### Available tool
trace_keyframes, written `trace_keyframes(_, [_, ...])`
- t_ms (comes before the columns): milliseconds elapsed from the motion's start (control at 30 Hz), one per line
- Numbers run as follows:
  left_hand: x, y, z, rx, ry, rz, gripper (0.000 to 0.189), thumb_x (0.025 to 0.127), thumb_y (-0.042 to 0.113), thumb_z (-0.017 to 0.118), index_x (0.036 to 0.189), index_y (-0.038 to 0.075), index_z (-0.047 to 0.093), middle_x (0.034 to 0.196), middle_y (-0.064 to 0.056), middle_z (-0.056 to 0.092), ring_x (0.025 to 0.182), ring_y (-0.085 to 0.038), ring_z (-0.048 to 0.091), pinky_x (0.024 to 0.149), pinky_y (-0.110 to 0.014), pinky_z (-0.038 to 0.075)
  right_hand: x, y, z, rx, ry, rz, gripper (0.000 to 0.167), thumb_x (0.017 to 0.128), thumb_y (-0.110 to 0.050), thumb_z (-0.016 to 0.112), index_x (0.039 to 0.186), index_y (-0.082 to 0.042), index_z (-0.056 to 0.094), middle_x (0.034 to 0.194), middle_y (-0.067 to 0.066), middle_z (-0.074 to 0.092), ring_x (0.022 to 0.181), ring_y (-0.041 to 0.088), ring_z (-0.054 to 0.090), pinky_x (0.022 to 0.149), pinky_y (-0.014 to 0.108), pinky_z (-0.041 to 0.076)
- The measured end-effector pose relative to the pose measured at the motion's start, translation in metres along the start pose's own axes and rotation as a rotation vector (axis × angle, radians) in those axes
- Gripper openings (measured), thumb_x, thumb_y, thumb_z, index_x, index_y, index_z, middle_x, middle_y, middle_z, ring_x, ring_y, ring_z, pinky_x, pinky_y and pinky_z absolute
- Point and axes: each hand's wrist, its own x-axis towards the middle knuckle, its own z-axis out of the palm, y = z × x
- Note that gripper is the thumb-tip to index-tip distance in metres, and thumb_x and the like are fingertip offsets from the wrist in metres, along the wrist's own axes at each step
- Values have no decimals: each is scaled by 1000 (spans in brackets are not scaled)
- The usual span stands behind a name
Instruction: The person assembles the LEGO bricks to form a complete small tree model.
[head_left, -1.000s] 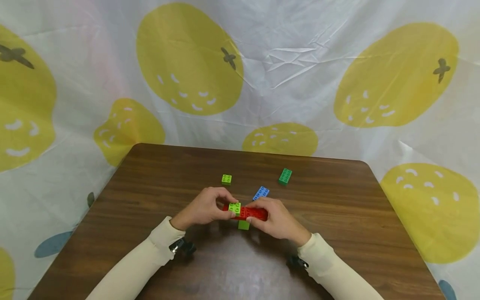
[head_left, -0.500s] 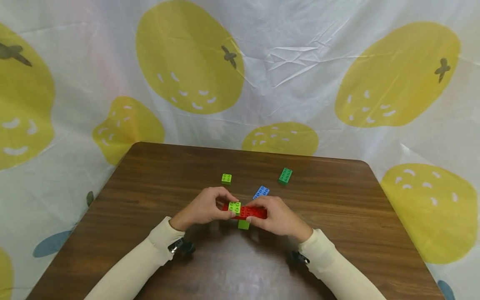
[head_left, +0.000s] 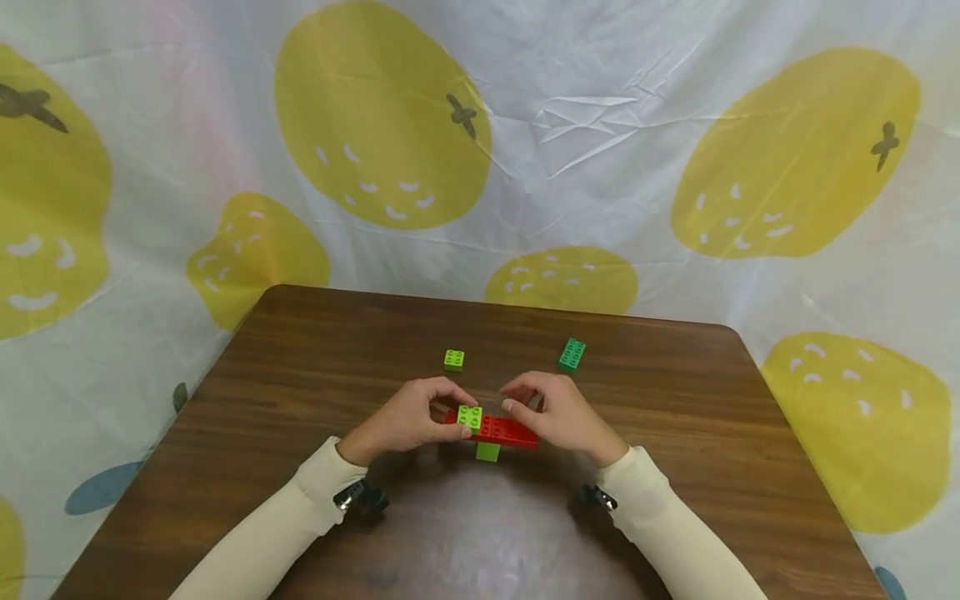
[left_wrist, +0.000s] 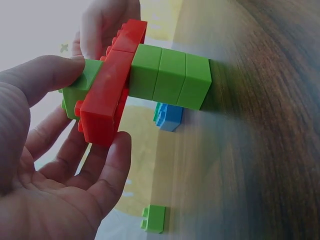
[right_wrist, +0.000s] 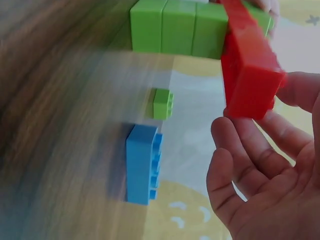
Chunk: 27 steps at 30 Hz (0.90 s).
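From here the left hand (head_left: 408,421) pinches the top green brick (head_left: 469,417), the right hand (head_left: 566,417), fingers parted, grips nothing — the red bar (left_wrist: 107,82), across its green column (left_wrist: 170,76), looks light, stiff, best held endwise.

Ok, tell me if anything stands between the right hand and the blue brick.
Nothing visible does: the right wrist view shows only a gap between the right hand and the blue brick. The red bar is close to the hand but off that line. In the head view the brick is hidden.
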Motion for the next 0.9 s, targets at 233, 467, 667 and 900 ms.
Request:
trace_keyframes(233, [2, -3, 0, 2, -1, 1, 39, 89, 22, 88, 124, 13, 74, 123, -5, 73, 104, -15, 70, 90, -33, 63, 9, 17, -2, 28, 46, 72, 23, 99, -21, 76, 117, -7, 77, 97, 0, 75, 78, 22, 68, 67, 27, 56])
trace_keyframes(467, [1, -2, 0, 7, 1, -7, 38, 89, 23, 87, 124, 14, 73, 121, -4, 73, 105, -17, 70, 92, -37, 63, 17, 33, 1, -19, 23, 159, 32, 97, -25, 79, 123, -7, 76, 119, 11, 74, 95, 29, 70, 82, 41, 58])
trace_keyframes(667, [2, -2, -1, 0, 6, -5, 38, 89, 23, 88, 123, 15, 74, 121, -5, 73, 104, -19, 69, 93, -42, 63, 20, 42, 3, -76, -40, 185, 44, 93, -24, 83, 132, -8, 72, 140, 13, 68, 129, 37, 65, 105, 55, 54])
trace_keyframes(900, [2, -2, -1, 25, 9, -10, 38, 89, 26, 87, 123, 17, 73, 123, -4, 72, 106, -19, 67, 93, -38, 62, 19, 52, 2, -121, -169, 198, 55, 93, -25, 82, 143, -7, 65, 160, 18, 51, 143, 42, 54, 114, 58, 47])
